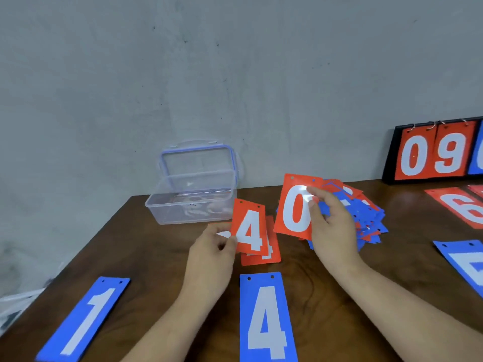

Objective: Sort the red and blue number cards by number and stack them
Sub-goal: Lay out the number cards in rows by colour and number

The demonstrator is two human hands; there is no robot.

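**Operator:** What's nearest me?

**Spotter:** At six o'clock, closest to you, the blue 4 card (pixel 266 320) lies flat on the table (pixel 326 288). The blue 1 card (pixel 86 317) is at eight o'clock. Just beyond, your left hand (pixel 214 248) pinches the left edge of a red 4 card (pixel 251 228) between thumb and fingers, tilted up over a red stack (pixel 273 258). Your right hand (pixel 334 226) curls round the right edge of a red 0 card (pixel 295 207), fingertips on its face, above the mixed pile (pixel 366 218) of red and blue cards at one o'clock.

**Operator:** What could go wrong?

**Spotter:** Both grips are thin edge pinches on cards that look slick, so I judge either could slip. A dropped 0 would land in the unsorted pile. Your right wrist hangs over that pile and could scatter it. The red 4 could also settle askew on its stack.

**Operator:** What can't you read?

**Spotter:** A sliver (pixel 222 234) of red and white shows by your left fingers, and I can't tell whether it's a second card. Only the foot of the stack's digit shows, likely a 4. At three o'clock a blue card (pixel 465 259) is cut off, its digit unreadable, and past it a red 6 card (pixel 462 207) is clipped too. Farther off, the clear box (pixel 193 202) at eleven o'clock holds something pale and blurred. The scoreboard (pixel 431 158) at two o'clock runs out of view.
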